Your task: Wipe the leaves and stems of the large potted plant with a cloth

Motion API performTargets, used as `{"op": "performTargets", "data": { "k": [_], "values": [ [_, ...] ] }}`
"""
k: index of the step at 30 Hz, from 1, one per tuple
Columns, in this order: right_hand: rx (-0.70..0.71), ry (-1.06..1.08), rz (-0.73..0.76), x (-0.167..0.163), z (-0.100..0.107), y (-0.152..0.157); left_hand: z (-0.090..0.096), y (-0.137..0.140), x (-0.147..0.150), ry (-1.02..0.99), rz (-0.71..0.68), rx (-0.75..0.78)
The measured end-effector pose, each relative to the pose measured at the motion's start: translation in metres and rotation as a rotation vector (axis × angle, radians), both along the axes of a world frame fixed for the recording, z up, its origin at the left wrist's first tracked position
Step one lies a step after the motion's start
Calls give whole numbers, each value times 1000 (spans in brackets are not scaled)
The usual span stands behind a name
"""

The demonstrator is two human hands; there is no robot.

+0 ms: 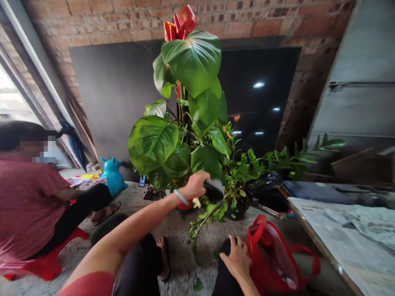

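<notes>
My left hand, with a pale bangle at the wrist, reaches forward in front of the large-leaved potted plant. Its fingers are closed around a blurred black object with a greyish top; its kind cannot be made out. Just beyond and to the right grows a smaller leafy plant, one branch drooping to the floor. Fingers spread, my right hand rests on my right knee, beside a red tote bag.
A person sits at the left on a red plastic stool, near a teal animal figure. Fallen leaves lie on the concrete floor. A table edge with papers stands at the right. Dark panels lean against the brick wall.
</notes>
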State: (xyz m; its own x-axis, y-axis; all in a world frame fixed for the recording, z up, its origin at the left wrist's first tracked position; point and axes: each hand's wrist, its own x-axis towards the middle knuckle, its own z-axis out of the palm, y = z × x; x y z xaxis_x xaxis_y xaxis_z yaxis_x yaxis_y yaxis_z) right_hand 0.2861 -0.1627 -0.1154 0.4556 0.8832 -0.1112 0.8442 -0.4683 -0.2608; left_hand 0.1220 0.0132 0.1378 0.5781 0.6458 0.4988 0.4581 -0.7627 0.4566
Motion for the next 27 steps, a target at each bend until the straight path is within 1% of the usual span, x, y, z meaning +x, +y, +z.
{"op": "performTargets", "data": {
  "k": [1,2,3,4,5,7,8,9,10,11,12,13,15,16,17,18,19,20,22,23,24,25,26,27],
  "values": [
    [0,-4,-5,3,-3,-1,-3,-8,-7,52,-72,-44],
    [1,-6,-14,6,-5,-1,0,-15,-15,77,-130,-62],
    [3,-8,-25,10,-8,-1,7,-20,-21,73,-165,-49],
    [6,-12,-36,12,-10,0,20,-22,-25,37,-176,-4],
    [8,-18,-48,15,-11,1,34,-21,-26,-23,-170,66],
    [8,-30,-64,16,-13,4,61,-12,-21,-181,-124,208],
    [9,-34,-65,15,-13,6,69,-4,-15,-257,-85,254],
    [9,-37,-63,14,-13,7,71,4,-9,-315,-37,274],
    [12,-39,-60,13,-12,7,66,11,-4,-337,8,267],
    [17,-42,-56,12,-12,7,54,16,-2,-314,35,234],
    [24,-44,-51,11,-12,7,39,18,-3,-248,32,183],
    [26,-43,-48,12,-13,7,21,17,-7,-153,-5,116],
    [17,-24,-52,17,-17,6,-12,5,-26,38,-147,-26],
    [10,-9,-56,21,-20,5,-22,-3,-40,91,-215,-78],
    [5,7,-60,26,-22,5,-27,-11,-54,99,-257,-106],
    [4,21,-65,31,-25,5,-26,-18,-69,67,-268,-106],
    [8,28,-72,35,-27,6,-19,-23,-83,2,-250,-78],
    [10,31,-77,39,-29,6,-8,-25,-95,-81,-205,-29],
    [5,22,-85,42,-30,8,17,-17,-113,-250,-67,103],
    [-1,16,-83,41,-29,9,26,-10,-119,-315,14,167],
    [-4,10,-74,39,-27,10,30,0,-122,-360,97,217],
    [-3,6,-62,37,-24,10,27,9,-125,-380,177,244],
    [2,2,-49,33,-22,10,18,17,-126,-373,243,243],
    [8,-1,-39,30,-20,9,5,22,-126,-340,283,213]
  ]
}}
